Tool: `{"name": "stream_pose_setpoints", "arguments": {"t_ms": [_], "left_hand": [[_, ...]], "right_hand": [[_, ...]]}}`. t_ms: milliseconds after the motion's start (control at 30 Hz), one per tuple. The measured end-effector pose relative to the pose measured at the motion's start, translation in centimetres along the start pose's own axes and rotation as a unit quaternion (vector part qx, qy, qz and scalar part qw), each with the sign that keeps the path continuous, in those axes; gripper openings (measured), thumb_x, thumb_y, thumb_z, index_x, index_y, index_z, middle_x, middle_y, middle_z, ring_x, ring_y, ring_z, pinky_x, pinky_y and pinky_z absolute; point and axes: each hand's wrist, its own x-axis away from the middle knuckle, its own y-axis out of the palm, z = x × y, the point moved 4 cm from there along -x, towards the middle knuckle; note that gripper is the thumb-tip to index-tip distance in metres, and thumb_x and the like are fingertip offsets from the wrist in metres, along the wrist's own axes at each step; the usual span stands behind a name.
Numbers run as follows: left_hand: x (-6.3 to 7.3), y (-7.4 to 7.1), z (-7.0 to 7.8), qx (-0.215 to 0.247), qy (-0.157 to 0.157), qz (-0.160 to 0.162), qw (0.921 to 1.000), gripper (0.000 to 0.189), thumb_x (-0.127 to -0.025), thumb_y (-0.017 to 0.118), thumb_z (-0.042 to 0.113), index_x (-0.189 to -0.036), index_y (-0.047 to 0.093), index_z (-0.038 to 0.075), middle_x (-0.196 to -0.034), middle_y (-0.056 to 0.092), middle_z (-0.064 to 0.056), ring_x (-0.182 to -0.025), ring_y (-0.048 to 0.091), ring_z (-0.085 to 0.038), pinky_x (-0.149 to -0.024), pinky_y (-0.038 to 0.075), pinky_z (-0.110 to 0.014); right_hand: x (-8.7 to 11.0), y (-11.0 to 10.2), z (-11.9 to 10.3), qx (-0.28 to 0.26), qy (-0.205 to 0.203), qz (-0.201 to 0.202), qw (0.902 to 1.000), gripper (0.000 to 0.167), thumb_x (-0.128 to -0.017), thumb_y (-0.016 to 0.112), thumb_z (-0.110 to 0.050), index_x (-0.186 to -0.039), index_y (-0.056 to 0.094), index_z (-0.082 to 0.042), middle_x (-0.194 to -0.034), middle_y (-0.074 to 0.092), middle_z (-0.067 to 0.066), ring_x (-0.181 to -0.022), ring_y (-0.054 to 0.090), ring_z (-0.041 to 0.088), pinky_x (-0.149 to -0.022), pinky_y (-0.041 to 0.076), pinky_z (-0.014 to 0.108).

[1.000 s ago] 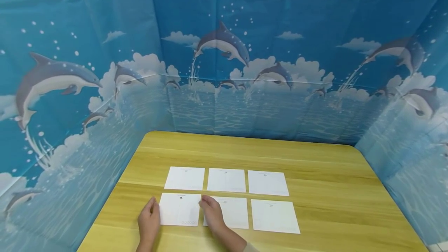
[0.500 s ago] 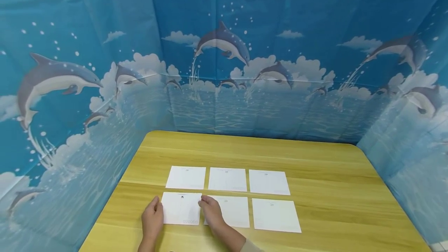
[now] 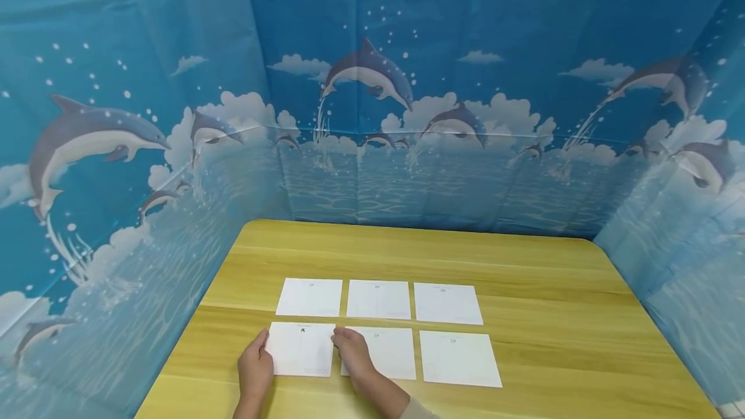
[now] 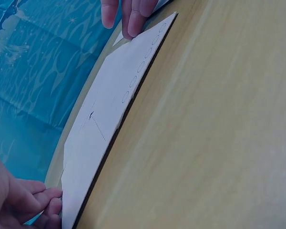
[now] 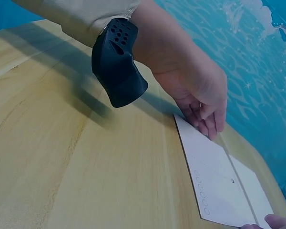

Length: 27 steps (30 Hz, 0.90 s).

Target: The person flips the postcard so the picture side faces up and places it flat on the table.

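A white postcard (image 3: 302, 351) with a small dark bird mark and a row of printed circles lies at the near left of two rows of similar cards. At its left edge my left hand (image 3: 255, 367) touches it, thumb and fingertips together at the rim in the left wrist view. My right hand (image 3: 355, 354) is at the opposite edge, over part of the neighbouring postcard (image 3: 390, 354). Its fingers (image 5: 212, 126) point down along the postcard's side. In the left wrist view a dark line runs under the postcard's near edge.
Behind stand three more cards in a row: left card (image 3: 309, 299), middle card (image 3: 378, 301) and right card (image 3: 447, 306). Another card (image 3: 460, 361) lies at the near right. The yellow wooden table (image 3: 559, 315) is enclosed by a blue dolphin curtain (image 3: 442, 83).
My left hand has come slightly right and now meets the postcard's left edge. The right hand stays at the right edge, almost still. The other cards keep their places.
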Motion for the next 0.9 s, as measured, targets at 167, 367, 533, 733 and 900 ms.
{"name": "stream_pose_setpoints", "arguments": {"t_ms": [167, 367, 533, 733, 900], "left_hand": [[0.0, 0.0, -0.2, 0.011, -0.010, 0.000, 0.9999, 0.037, -0.089, 0.030, -0.009, -0.121, 0.045, -0.018, -0.121, 0.049, -0.030, -0.116, 0.043, -0.043, -0.094, 0.036, -0.049], [-0.1, 0.0, -0.2, 0.044, -0.030, 0.000, 0.9986, 0.037, -0.091, 0.029, -0.006, -0.122, 0.044, -0.019, -0.120, 0.050, -0.030, -0.115, 0.044, -0.043, -0.094, 0.037, -0.049], [-0.3, -0.2, -0.4, 0.069, -0.036, 0.020, 0.9968, 0.032, -0.092, 0.036, -0.005, -0.118, 0.048, -0.020, -0.115, 0.054, -0.030, -0.112, 0.048, -0.041, -0.091, 0.040, -0.045], [-0.4, -0.3, -0.7, 0.087, -0.047, 0.050, 0.9939, 0.031, -0.085, 0.051, -0.008, -0.114, 0.053, -0.018, -0.108, 0.059, -0.028, -0.097, 0.058, -0.033, -0.071, 0.045, -0.013], [-0.5, -0.2, -1.1, 0.132, -0.084, 0.074, 0.9849, 0.037, -0.079, 0.058, -0.011, -0.116, 0.054, -0.014, -0.111, 0.058, -0.027, -0.097, 0.057, -0.031, -0.068, 0.041, -0.005]], "right_hand": [[0.0, 0.0, 0.1, -0.011, 0.003, 0.004, 0.9999, 0.039, -0.088, 0.050, -0.013, -0.117, 0.052, 0.013, -0.113, 0.056, 0.019, -0.104, 0.051, 0.033, -0.089, 0.040, 0.047], [0.2, -0.2, 0.2, -0.024, -0.006, 0.014, 0.9996, 0.039, -0.087, 0.051, -0.013, -0.116, 0.052, 0.014, -0.106, 0.058, 0.013, -0.095, 0.053, 0.026, -0.086, 0.042, 0.045], [0.1, -0.1, 0.4, -0.028, 0.001, 0.016, 0.9995, 0.040, -0.086, 0.052, -0.014, -0.115, 0.052, 0.014, -0.101, 0.058, 0.009, -0.091, 0.052, 0.023, -0.084, 0.042, 0.043], [0.0, -0.1, 0.5, -0.042, 0.007, 0.017, 0.9989, 0.042, -0.086, 0.053, -0.014, -0.116, 0.050, 0.015, -0.103, 0.057, 0.011, -0.095, 0.051, 0.026, -0.086, 0.041, 0.044], [0.0, -0.1, 0.3, -0.055, 0.014, 0.009, 0.9983, 0.042, -0.087, 0.053, -0.015, -0.116, 0.049, 0.015, -0.106, 0.057, 0.012, -0.099, 0.051, 0.028, -0.089, 0.040, 0.046]]}}
